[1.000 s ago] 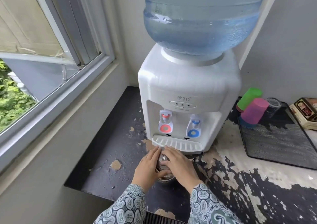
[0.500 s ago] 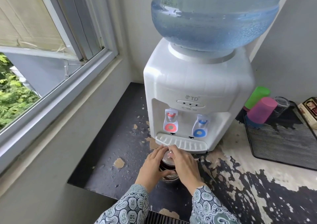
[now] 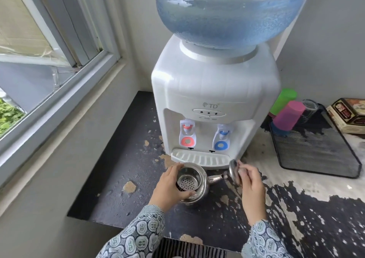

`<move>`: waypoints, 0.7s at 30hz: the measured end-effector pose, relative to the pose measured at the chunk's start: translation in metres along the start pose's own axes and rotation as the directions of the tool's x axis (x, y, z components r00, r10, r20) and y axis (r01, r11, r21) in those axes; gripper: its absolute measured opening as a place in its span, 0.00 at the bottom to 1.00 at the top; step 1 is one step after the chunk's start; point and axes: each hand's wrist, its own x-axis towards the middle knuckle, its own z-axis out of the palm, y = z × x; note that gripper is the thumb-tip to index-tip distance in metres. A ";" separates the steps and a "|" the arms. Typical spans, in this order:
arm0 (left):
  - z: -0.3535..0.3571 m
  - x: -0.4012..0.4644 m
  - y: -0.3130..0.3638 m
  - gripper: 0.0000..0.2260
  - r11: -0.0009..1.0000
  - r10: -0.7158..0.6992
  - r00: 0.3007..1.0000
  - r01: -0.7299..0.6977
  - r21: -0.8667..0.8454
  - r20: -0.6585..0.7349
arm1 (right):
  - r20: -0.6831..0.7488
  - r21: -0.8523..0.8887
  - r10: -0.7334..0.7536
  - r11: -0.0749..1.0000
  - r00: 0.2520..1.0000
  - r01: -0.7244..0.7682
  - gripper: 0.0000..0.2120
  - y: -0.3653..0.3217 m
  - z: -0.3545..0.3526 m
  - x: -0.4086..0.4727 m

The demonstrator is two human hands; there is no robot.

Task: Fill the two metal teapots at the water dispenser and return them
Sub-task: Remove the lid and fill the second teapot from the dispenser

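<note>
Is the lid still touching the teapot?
Apart. The head view shows the lid in the right hand, off the open teapot, which the left hand holds.

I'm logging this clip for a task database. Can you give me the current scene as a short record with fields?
place: peeling dark counter by a window
teapot: metal teapot on the counter in front of the water dispenser, lid off, strainer basket visible inside
left hand: left hand gripping the teapot body
right hand: right hand holding the lid beside the spout
taps: red tap left, blue tap right
second teapot: not in view
</note>
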 end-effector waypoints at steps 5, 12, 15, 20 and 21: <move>0.001 -0.001 -0.005 0.40 0.999 0.021 1.000 -0.021 -0.048 -0.009 | -0.038 -0.187 0.118 0.975 0.992 -0.123 0.01 0.040 -0.012 -0.019; 0.001 0.001 -0.006 0.40 0.991 -0.004 1.000 0.006 -0.136 0.016 | 0.066 -0.484 0.222 0.860 0.973 -0.163 0.06 0.066 -0.006 -0.021; 0.001 0.002 -0.005 0.39 0.976 -0.036 0.999 0.043 -0.212 0.037 | 0.088 -0.475 0.119 0.878 0.989 -0.064 0.11 0.061 -0.004 -0.015; 0.004 0.005 -0.006 0.38 0.919 -0.110 0.990 0.134 -0.371 0.084 | 0.268 -0.182 0.142 0.979 0.953 -0.095 0.10 0.032 0.014 -0.001; 0.004 0.005 -0.005 0.37 0.907 -0.116 0.989 0.142 -0.398 0.089 | 0.332 -0.131 0.176 0.981 0.927 -0.140 0.10 0.028 0.019 0.001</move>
